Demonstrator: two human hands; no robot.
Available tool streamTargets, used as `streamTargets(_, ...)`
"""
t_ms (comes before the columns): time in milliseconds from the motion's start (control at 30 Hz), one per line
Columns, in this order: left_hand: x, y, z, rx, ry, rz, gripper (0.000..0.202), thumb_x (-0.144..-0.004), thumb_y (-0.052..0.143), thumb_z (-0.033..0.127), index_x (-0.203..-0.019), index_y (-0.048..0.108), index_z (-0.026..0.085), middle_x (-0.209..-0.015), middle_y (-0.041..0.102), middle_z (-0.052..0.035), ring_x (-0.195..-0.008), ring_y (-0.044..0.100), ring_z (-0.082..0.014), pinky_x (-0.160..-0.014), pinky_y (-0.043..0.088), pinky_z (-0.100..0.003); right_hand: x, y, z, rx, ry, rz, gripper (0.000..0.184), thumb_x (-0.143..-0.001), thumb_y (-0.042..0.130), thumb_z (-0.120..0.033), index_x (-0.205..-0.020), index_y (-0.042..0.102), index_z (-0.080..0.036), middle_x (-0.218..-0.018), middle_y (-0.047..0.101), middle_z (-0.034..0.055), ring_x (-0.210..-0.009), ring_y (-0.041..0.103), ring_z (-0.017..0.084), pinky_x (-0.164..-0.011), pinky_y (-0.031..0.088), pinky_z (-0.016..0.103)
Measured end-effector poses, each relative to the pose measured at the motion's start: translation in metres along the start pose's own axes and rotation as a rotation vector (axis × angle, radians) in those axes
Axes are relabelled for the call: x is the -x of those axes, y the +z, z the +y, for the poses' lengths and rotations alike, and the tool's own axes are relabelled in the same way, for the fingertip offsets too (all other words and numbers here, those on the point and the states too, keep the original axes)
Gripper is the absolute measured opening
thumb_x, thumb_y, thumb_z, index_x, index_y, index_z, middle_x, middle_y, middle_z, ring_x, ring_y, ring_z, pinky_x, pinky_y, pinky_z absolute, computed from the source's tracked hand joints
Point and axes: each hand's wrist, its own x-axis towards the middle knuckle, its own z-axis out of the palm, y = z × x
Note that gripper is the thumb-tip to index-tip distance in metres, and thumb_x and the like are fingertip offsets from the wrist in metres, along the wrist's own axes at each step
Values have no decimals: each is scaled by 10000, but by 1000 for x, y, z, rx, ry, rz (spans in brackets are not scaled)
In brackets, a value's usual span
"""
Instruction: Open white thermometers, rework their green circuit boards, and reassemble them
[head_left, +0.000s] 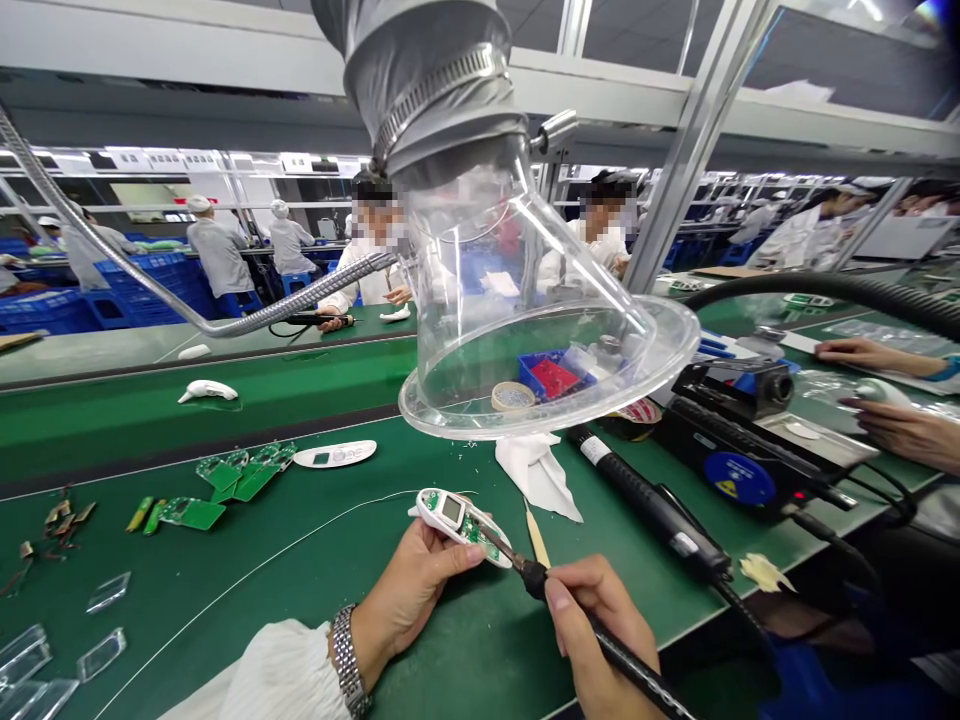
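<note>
Over open bench (476, 645), held device (463, 522), edge rightward

The clear plastic hood (469, 300) is gleaming, smooth and glossy! The grey duct (420, 60) is showing matt wrinkles, its metal clamp (442, 88) shining. Ribbed metal is glinting along the hose (120, 268). The worktop (465, 640) is looking smooth, nearly matt; the white plastic casing (436, 517) is catching light; the soldering iron (537, 580) is showing dull metal towards its tip. The wristwatch (347, 655) is flashing polished metal; the cloth sleeve (289, 670) is crinkling.
</note>
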Motion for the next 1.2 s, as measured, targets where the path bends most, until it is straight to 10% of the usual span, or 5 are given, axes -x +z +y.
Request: streamTargets(1200, -1, -4, -2, -49, -13, -57, 434, -575, 790, 148, -971, 617, 182, -971, 679, -43, -944, 599, -190, -936, 400, -335, -3, -6, -2, -183, 130, -18, 344, -789, 532, -536, -713, 517, -200, -501, 417, -49, -458, 340, 91, -446, 279, 216)
